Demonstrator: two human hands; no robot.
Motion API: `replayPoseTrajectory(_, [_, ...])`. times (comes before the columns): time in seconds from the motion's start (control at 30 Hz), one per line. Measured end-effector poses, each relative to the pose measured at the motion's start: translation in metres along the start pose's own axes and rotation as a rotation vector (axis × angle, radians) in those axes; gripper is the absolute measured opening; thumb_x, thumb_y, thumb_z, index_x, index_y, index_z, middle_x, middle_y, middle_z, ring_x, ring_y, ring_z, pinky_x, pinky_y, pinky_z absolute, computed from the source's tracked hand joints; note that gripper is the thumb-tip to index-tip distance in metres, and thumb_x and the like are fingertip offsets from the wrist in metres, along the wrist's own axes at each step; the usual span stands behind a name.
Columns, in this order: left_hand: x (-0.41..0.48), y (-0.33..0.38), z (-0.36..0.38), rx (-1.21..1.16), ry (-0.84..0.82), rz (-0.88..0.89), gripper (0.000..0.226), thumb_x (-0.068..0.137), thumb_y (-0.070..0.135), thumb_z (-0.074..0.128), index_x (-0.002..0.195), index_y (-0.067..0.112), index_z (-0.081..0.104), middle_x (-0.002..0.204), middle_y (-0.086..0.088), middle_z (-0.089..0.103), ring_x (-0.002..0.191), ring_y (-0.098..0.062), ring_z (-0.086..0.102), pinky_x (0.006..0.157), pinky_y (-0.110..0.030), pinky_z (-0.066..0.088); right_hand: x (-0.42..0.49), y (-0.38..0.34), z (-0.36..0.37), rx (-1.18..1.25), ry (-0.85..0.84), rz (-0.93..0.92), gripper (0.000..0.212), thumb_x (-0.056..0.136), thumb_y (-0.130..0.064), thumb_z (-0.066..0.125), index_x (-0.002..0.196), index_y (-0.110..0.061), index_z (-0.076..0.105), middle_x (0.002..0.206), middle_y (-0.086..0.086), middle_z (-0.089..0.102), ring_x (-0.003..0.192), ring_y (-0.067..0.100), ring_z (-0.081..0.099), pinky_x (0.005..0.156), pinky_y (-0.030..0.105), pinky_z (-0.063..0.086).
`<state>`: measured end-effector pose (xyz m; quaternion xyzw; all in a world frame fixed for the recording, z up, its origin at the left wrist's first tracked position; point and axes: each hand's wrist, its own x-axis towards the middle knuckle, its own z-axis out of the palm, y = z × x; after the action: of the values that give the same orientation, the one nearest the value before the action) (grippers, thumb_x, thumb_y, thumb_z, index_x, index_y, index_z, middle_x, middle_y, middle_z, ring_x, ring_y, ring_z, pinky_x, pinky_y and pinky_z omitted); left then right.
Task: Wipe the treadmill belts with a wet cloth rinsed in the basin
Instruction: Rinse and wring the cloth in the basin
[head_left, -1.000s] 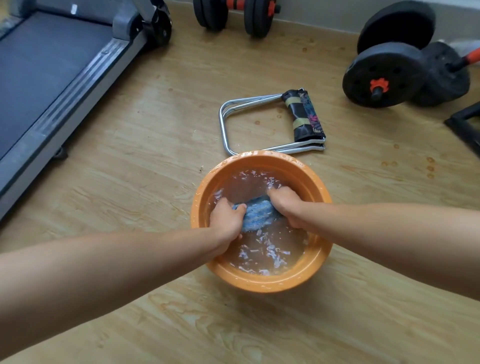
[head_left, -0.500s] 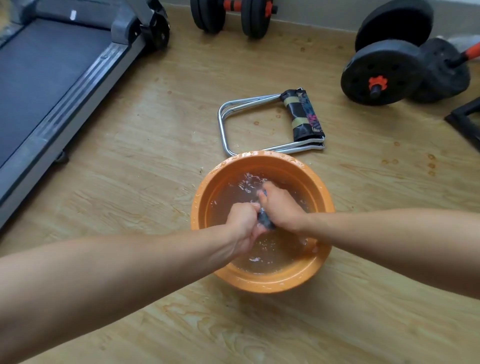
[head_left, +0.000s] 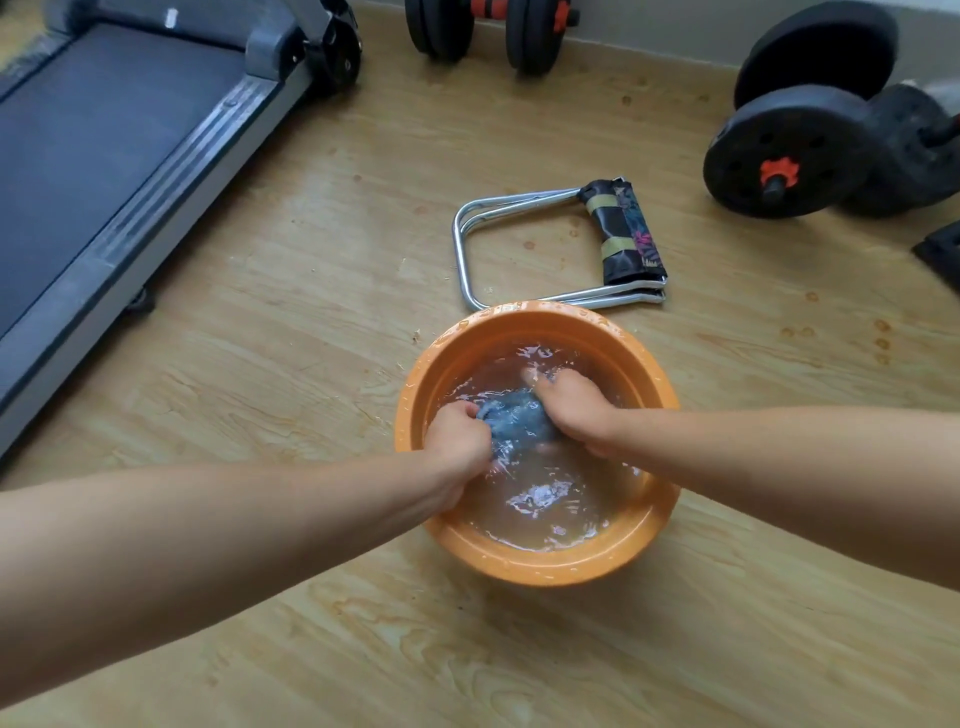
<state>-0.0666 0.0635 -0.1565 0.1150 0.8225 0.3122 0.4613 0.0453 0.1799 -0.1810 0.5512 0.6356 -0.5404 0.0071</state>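
Fingers (head_left: 543, 384): curled and clamped on the blue cloth (head_left: 514, 423), with our left hand (head_left: 457, 441) and our right hand (head_left: 571, 410) each gripping one end.
Cloth: bunched, partly under water, inside the orange basin (head_left: 519, 318), lower middle of frame.
Treadmill belt (head_left: 88, 135): upper left, well apart.
Risks, as we judge them: hard scrubbing could slop cloudy water over the rim onto the wood floor (head_left: 311, 291). Lifting the cloth unwrung would drip a trail and overwet the belt.
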Motion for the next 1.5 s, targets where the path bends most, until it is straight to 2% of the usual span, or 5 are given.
replayPoseTrajectory(0.2, [-0.002, 0.011, 0.008, -0.08, -0.159, 0.019, 0.019, 0.1, 0.002, 0.062, 0.091, 0.01, 0.076, 0.084, -0.01, 0.075, 0.067, -0.019, 0.075, 0.068, -0.035, 0.067, -0.043, 0.014, 0.025, -0.172, 0.0, -0.208, 0.027, 0.106, -0.048, 0.045, 0.09, -0.025, 0.045, 0.119, 0.008, 0.043, 0.102, 0.03, 0.054, 0.097, 0.04, 0.042])
replayPoseTrajectory(0.5, [-0.021, 0.006, 0.016, -0.41, -0.325, -0.149, 0.025, 0.099, -0.016, 0.056, 0.119, -0.006, 0.069, 0.107, -0.023, 0.077, 0.091, -0.032, 0.08, 0.071, -0.033, 0.066, -0.015, 0.007, 0.018, -0.188, 0.001, -0.141, 0.031, 0.11, -0.034, 0.043, 0.113, -0.011, 0.064, 0.113, 0.015, 0.069, 0.108, 0.035, 0.064, 0.082, 0.037, 0.046])
replayPoseTrajectory(0.87, [-0.024, -0.005, -0.021, -0.195, -0.194, 0.019, 0.022, 0.099, -0.01, 0.054, 0.104, 0.001, 0.072, 0.105, -0.023, 0.077, 0.089, -0.034, 0.08, 0.076, -0.042, 0.067, 0.01, 0.001, -0.01, -0.545, -0.07, -0.076, 0.039, 0.104, -0.023, 0.051, 0.071, -0.003, 0.058, 0.079, 0.014, 0.061, 0.081, 0.031, 0.062, 0.056, 0.034, 0.04])
replayPoseTrajectory(1.07, [-0.008, 0.001, -0.002, -0.099, -0.012, 0.009, 0.026, 0.1, -0.005, 0.047, 0.115, 0.013, 0.058, 0.109, -0.011, 0.064, 0.09, -0.035, 0.075, 0.069, -0.046, 0.067, 0.002, -0.004, -0.011, -0.258, 0.003, -0.121, 0.051, 0.111, -0.034, 0.036, 0.078, -0.006, 0.062, 0.079, 0.009, 0.065, 0.085, 0.031, 0.063, 0.078, 0.037, 0.045])
replayPoseTrajectory(1.5, [-0.016, 0.006, 0.012, -0.225, -0.333, -0.095, 0.024, 0.101, -0.011, 0.056, 0.118, -0.001, 0.07, 0.102, -0.022, 0.079, 0.088, -0.031, 0.08, 0.082, -0.04, 0.067, -0.011, -0.004, 0.012, -0.303, -0.048, -0.202, 0.036, 0.108, -0.031, 0.044, 0.076, -0.017, 0.054, 0.083, 0.007, 0.065, 0.085, 0.029, 0.062, 0.074, 0.038, 0.045])
